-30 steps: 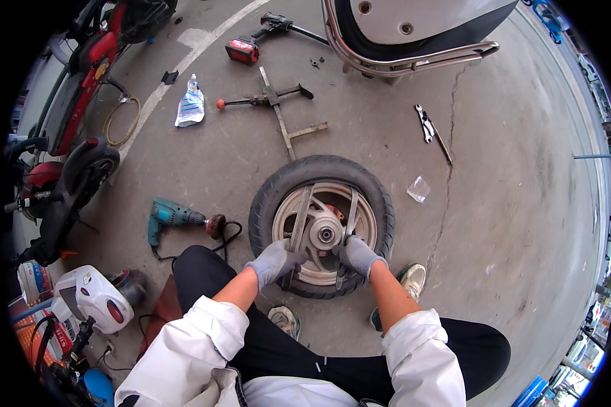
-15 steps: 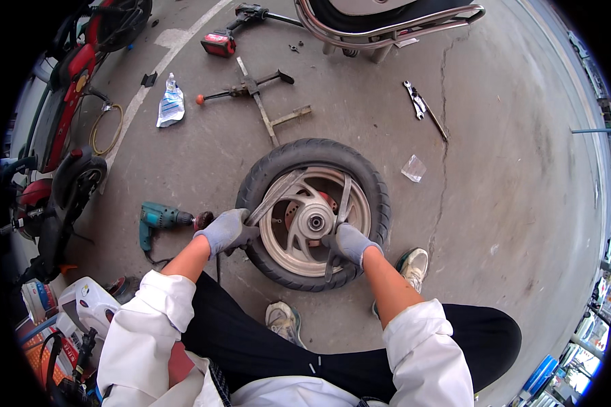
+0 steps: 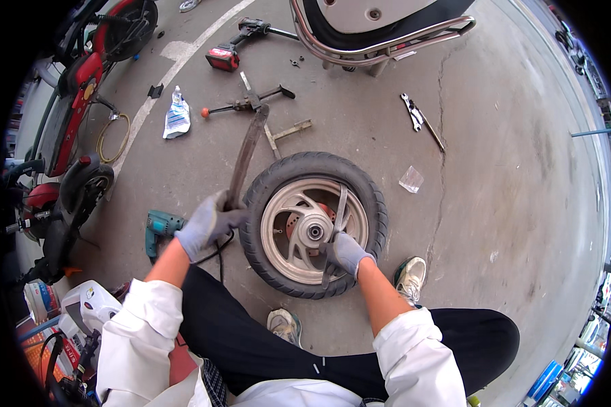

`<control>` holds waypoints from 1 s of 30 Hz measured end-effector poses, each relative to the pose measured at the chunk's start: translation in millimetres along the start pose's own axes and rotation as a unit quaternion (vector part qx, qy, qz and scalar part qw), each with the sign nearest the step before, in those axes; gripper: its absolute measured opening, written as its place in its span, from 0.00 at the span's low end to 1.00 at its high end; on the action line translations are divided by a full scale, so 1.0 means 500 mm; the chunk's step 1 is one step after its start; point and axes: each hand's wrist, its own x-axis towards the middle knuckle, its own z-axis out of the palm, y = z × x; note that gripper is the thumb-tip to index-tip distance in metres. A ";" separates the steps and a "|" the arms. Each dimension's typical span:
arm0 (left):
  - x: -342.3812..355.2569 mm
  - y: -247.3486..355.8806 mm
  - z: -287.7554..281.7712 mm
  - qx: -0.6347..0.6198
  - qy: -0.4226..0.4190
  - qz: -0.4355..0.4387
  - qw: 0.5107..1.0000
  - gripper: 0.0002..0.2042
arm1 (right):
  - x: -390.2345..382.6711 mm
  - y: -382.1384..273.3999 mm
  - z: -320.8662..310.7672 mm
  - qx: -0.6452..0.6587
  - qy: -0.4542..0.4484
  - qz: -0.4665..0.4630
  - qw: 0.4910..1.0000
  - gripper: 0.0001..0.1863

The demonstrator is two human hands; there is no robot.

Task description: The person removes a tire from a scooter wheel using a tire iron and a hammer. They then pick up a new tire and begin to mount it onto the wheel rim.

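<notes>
My left hand [image 3: 212,220], in a grey glove, grips a long flat metal lever [image 3: 250,147] held raised beside the wheel's left side, angled away from me. My gloved right hand [image 3: 346,254] is closed on a second flat lever [image 3: 341,207], which lies across the right side of the cast rim with its far end at the tyre's inner edge. The black tyre [image 3: 278,169] and silver rim lie flat in front of me, hub [image 3: 315,231] up, with a reddish disc showing between the spokes. A teal corded drill [image 3: 161,222] lies left of the wheel, partly behind my left hand.
Beyond the wheel lie a metal frame tool [image 3: 276,139], cordless power tool [image 3: 224,57], white pouch [image 3: 177,119] and wrenches [image 3: 414,112]. A clear plastic piece [image 3: 411,179] lies right. A scooter [image 3: 380,17] stands ahead; red-and-black two-wheelers [image 3: 75,108] line the left, above a white casing [image 3: 91,302].
My left hand has lifted its lever off the rim and moved left and slightly up, swinging the lever clear of the wheel. My right hand stays on the lever on the right side.
</notes>
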 end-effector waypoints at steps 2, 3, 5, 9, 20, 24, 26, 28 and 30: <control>-0.008 -0.019 0.093 -0.041 -0.075 -0.010 0.996 0.14 | -0.018 -0.072 0.008 0.178 -0.038 0.092 0.979 0.15; -0.002 -0.025 0.149 -0.064 -0.091 0.008 0.994 0.14 | -0.016 -0.069 0.020 0.208 -0.017 0.097 0.973 0.14; 0.023 -0.047 0.236 -0.061 -0.103 0.036 0.992 0.15 | 0.004 -0.024 0.062 0.341 0.016 0.088 0.936 0.12; 0.057 -0.070 0.325 0.226 -0.009 0.129 0.966 0.19 | 0.019 0.056 0.092 0.533 -0.027 0.103 0.839 0.17; 0.036 -0.100 0.356 0.402 0.128 0.374 0.826 0.12 | -0.059 0.002 0.057 0.727 -0.153 0.051 0.667 0.47; 0.022 -0.069 0.341 0.392 0.043 0.343 0.853 0.12 | -0.064 0.010 0.066 0.707 -0.103 0.068 0.697 0.39; 0.028 -0.077 0.339 0.457 0.035 0.335 0.823 0.13 | -0.067 0.009 0.056 0.658 -0.047 0.060 0.749 0.32; 0.044 -0.095 0.346 0.483 0.050 0.348 0.802 0.15 | -0.059 0.018 0.040 0.557 0.044 0.040 0.828 0.24; 0.065 -0.106 0.361 0.470 0.087 0.378 0.793 0.17 | -0.072 0.012 0.026 0.540 0.155 0.114 0.819 0.15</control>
